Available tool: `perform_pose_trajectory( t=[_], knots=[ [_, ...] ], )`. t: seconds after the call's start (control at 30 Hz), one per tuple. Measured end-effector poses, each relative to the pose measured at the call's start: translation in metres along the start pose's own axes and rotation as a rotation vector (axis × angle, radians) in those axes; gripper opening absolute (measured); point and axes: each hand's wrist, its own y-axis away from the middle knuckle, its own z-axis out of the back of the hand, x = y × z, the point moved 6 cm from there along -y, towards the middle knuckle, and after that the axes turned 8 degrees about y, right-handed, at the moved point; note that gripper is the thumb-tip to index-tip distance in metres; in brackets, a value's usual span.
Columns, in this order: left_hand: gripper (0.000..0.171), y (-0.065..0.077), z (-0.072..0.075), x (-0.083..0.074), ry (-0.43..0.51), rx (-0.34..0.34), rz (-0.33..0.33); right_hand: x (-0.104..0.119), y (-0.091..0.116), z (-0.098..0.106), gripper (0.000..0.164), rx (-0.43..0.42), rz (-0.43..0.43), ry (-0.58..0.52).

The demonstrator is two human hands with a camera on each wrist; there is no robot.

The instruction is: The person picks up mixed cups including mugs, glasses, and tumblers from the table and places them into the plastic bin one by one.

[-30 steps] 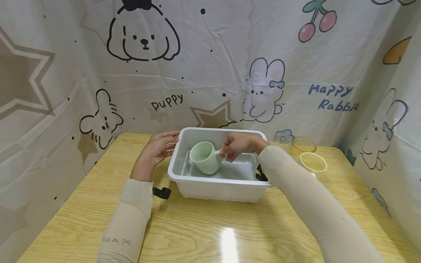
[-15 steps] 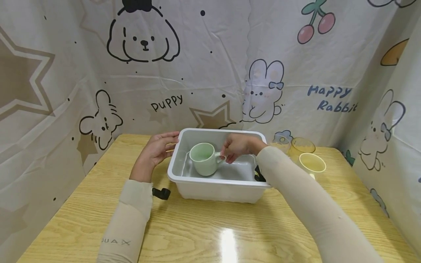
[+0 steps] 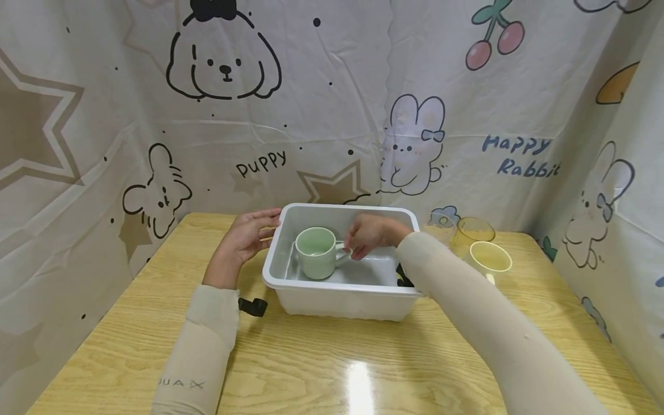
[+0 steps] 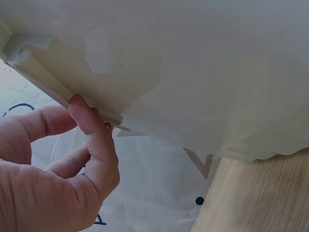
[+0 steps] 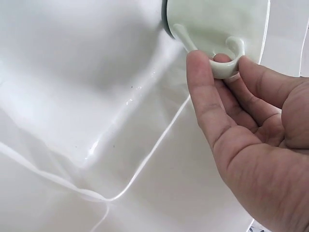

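Note:
In the head view, a pale green mug [image 3: 316,253] stands upright inside the left part of a light grey plastic tub [image 3: 342,308]. My right hand [image 3: 369,235] reaches into the tub and pinches the mug's handle [image 5: 226,68] between thumb and fingers. Whether the mug's base touches the tub floor I cannot tell. At the tub's left side, my left hand [image 3: 248,233] holds its fingers loosely bent. Its fingertips touch the underside of the tub's rim [image 4: 53,89] in the left wrist view.
Right of the tub stand a yellow cup [image 3: 490,257], an amber glass [image 3: 473,231] and a clear glass [image 3: 441,226], partly behind my right sleeve. The tub rests on a wooden table [image 3: 311,363]. A patterned curtain [image 3: 332,104] hangs behind it.
The mug has gone from tilted to upright and shifted slightly left, with my right hand on its handle throughout. My left hand has stayed at the rim.

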Motion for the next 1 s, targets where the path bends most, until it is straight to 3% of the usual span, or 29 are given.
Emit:
perform_pose_trajectory(
  t=[0.63,1.0],
  knots=[
    [0.048,0.001,-0.001,0.000,0.000,-0.001,0.006,0.003,-0.002,-0.006,0.016,0.000,-0.017,0.099],
    [0.049,0.001,-0.001,0.000,0.001,0.003,0.008,0.018,0.008,0.001,0.022,-0.047,0.010,0.333]
  ],
)
